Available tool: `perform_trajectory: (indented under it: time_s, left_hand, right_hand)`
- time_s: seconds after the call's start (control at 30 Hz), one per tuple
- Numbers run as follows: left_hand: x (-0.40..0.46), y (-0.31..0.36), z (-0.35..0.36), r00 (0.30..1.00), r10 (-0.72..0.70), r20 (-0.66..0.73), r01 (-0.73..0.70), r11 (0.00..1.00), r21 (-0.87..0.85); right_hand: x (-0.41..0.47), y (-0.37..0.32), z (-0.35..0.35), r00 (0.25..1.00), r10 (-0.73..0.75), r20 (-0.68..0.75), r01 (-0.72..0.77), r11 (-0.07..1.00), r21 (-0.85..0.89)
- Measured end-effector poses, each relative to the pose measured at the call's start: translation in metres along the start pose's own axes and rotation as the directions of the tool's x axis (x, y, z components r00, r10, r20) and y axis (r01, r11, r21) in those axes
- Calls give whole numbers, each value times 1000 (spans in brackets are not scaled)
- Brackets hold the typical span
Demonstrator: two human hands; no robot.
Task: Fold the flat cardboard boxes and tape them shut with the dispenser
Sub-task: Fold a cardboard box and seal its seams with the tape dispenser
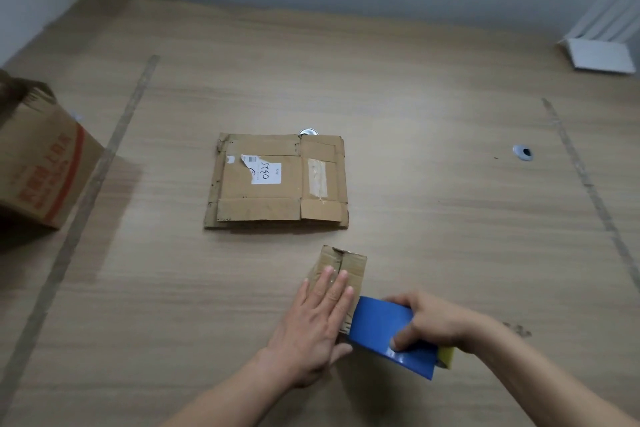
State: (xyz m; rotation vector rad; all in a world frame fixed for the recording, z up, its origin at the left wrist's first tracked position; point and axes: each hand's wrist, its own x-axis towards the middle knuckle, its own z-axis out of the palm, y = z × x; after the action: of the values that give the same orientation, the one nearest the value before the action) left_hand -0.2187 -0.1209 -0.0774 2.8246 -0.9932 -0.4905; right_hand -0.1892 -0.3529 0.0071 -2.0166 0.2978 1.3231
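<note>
While pressed by left hand [320, 319], small box [341, 274] closed.

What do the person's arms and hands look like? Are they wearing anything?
Both arms are bare as far as the picture shows: no sleeves, gloves, watch or rings to be seen. The left hand and right hand each show bare fingers with short nails. The forearms run off the bottom edge, so anything worn higher up is out of view.

Left hand [317, 319]: palm down, fingers straight and together, pointing to the far side, pressed flat. Right hand [438, 322]: just to its right, fingers curled in a grip, thumb pointing left. Both forearms enter from the near edge.
</note>
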Motion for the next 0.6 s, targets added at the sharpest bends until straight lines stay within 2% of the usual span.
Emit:
perform_trajectory:
  time_s: [0.1, 0.27, 0.3, 0.37, 0.43, 0.47, 0.5, 0.53, 0.57, 0.6]
  left_hand:
    - [-2, 1, -14, 997, -5, 71, 7, 999, -35]
    - [-1, 4, -23, 997, -62, 37, 63, 997, -40]
    - [1, 4, -23, 997, -71, -13, 71, 996, -49]
    - [3, 5, -25, 977, -55, -208, 34, 994, -107]
    - [6, 10, -26, 880, -65, -470, -74, 960, -271]
    - [8, 15, -30, 834, -146, -532, -109, 902, -418]
    - [11, 21, -38, 817, -274, -508, -100, 799, -593]
    - [13, 30, -49, 828, -409, -382, -45, 632, -774]
    - [16, 38, -60, 844, -504, -183, 30, 386, -922]
    - [20, 45, -70, 855, -515, 54, 107, 75, -991]
  right_hand:
    - [-12, 14, -1, 1000, 3, 9, -4, 992, 129]
    - [-33, 35, -12, 996, -40, -86, 58, 976, 211]
    - [-39, 38, -15, 993, -51, -104, 75, 968, 238]
    - [-54, 42, -21, 987, -100, -130, 132, 953, 273]
    - [-68, 43, -27, 976, -163, -143, 198, 940, 278]
    - [-76, 42, -30, 970, -194, -150, 229, 933, 277]
    - [-83, 41, -32, 963, -223, -154, 259, 925, 279]
    - [-90, 38, -35, 955, -253, -155, 288, 917, 276]
    - [-96, 35, -36, 947, -284, -154, 316, 909, 272]
    - [-101, 33, -37, 937, -314, -153, 345, 901, 264]
